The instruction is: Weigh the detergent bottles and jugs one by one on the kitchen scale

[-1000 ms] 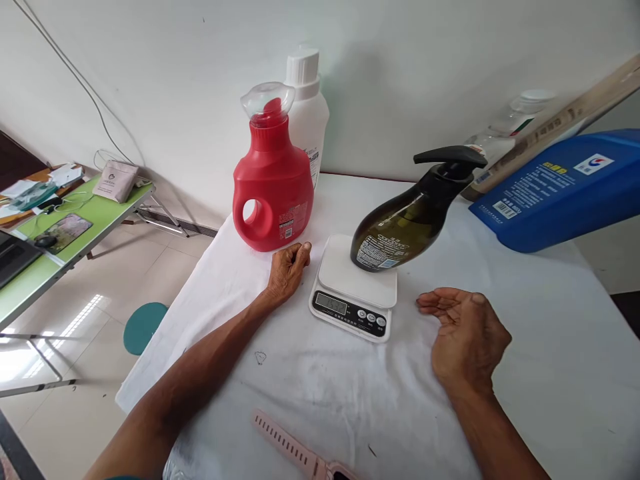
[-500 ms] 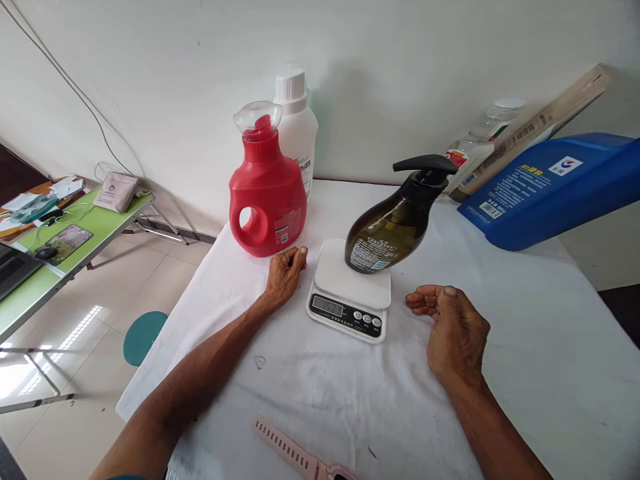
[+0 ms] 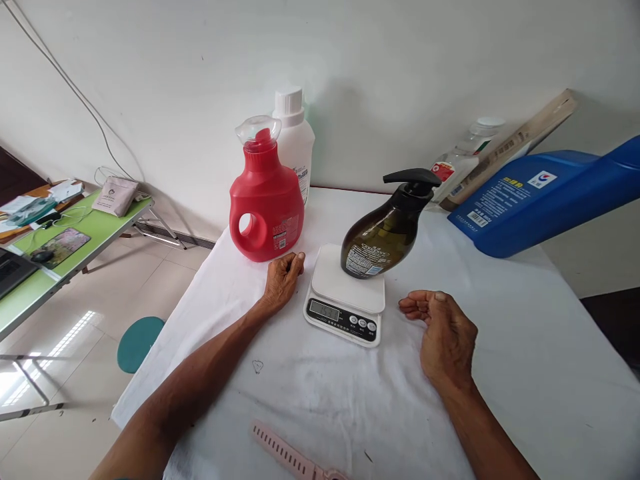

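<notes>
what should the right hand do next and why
Probably reach in and lift the pump bottle off the scale: its display shows a reading, and the right hand is close beside it, apparently empty.

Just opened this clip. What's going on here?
A dark pump bottle is standing on a small white scale, whose display shows digits too faint to read surely. Neither hand is holding the bottle. The person's left hand is curled beside the scale, just in front of a red jug; the right hand, half open, is on the scale's other side. A white bottle stands behind the jug, and a blue bottle is off to the right.
</notes>
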Demonstrator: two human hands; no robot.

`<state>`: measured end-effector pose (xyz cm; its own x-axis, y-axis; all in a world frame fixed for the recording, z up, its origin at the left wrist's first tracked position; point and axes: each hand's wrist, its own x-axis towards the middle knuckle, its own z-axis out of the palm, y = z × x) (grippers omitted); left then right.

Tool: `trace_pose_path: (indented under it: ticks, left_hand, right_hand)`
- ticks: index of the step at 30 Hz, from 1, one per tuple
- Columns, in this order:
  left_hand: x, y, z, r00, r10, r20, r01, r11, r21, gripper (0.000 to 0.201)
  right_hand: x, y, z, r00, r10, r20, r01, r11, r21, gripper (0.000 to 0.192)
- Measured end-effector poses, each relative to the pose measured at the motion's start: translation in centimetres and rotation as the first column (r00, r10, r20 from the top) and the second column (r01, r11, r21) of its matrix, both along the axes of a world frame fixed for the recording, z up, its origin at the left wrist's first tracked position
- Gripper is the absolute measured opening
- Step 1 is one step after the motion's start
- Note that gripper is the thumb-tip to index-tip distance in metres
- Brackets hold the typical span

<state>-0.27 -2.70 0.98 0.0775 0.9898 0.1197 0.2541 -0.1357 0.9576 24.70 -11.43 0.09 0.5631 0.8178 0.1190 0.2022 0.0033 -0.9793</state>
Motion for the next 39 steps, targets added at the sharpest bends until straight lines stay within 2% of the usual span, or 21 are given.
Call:
trace_pose_path:
  ticks: [5,8,12,15,18,21,23,27,32,36,39]
  left_hand:
    - [0.0,-0.1,-0.1,1.000,0.003,0.004,-0.003,1.000,-0.003,0.057]
    - [0.1,-0.2,-0.3,1.000,0.021,-0.019,-0.021,1.000,-0.003,0.056]
    - [0.2,-0.1,-0.6,1.000,0.015,-0.021,-0.015,1.000,0.001,0.055]
    - [0.3,-0.1,-0.8,1.000,0.018,-0.018,-0.018,1.000,0.015,0.055]
    - [0.4,-0.3,-0.7,1.000,0.023,-0.004,-0.023,1.000,0.002,0.054]
    - [0.4,-0.3,-0.5,1.000,0.008,0.006,-0.008,1.000,-0.010,0.052]
    - [0.4,-0.3,-0.5,1.000,0.006,0.007,-0.006,1.000,-0.010,0.052]
    - [0.4,-0.2,-0.5,1.000,0.014,0.003,-0.014,1.000,-0.015,0.051]
    - [0.4,-0.1,-0.4,1.000,0.008,-0.007,-0.008,1.000,-0.017,0.049]
    - [0.4,0.0,-0.3,1.000,0.012,-0.011,-0.012,1.000,-0.025,0.049]
    - [0.4,0.1,-0.4,1.000,0.016,-0.013,-0.016,1.000,-0.018,0.048]
  right_hand:
    - [0.2,-0.4,-0.3,0.998,0.021,0.054,-0.021,1.000,-0.003,0.045]
    - [0.4,-0.6,0.5,0.998,0.052,0.043,-0.049,0.997,-0.056,0.050]
    - [0.4,-0.1,3.6,0.993,0.118,-0.011,-0.119,0.991,-0.053,0.063]
    - [-0.2,1.4,6.8,0.983,0.171,0.064,-0.174,0.984,0.049,0.079]
    - [-1.4,3.8,9.8,0.968,0.187,0.170,-0.211,0.968,0.136,0.084]
    - [-2.6,6.0,11.9,0.952,0.186,0.243,-0.222,0.967,0.129,0.078]
    - [-3.1,6.9,12.7,0.943,0.185,0.277,-0.216,0.972,0.089,0.073]
    - [-3.2,7.8,12.8,0.930,0.214,0.299,-0.243,0.968,0.065,0.059]
    - [-2.5,9.6,13.5,0.938,0.232,0.255,-0.279,0.946,0.166,0.048]
    - [-2.7,13.8,15.9,0.929,0.118,0.352,-0.213,0.946,0.245,0.040]
    - [-3.6,18.6,16.3,0.934,0.095,0.344,-0.199,0.939,0.279,0.032]
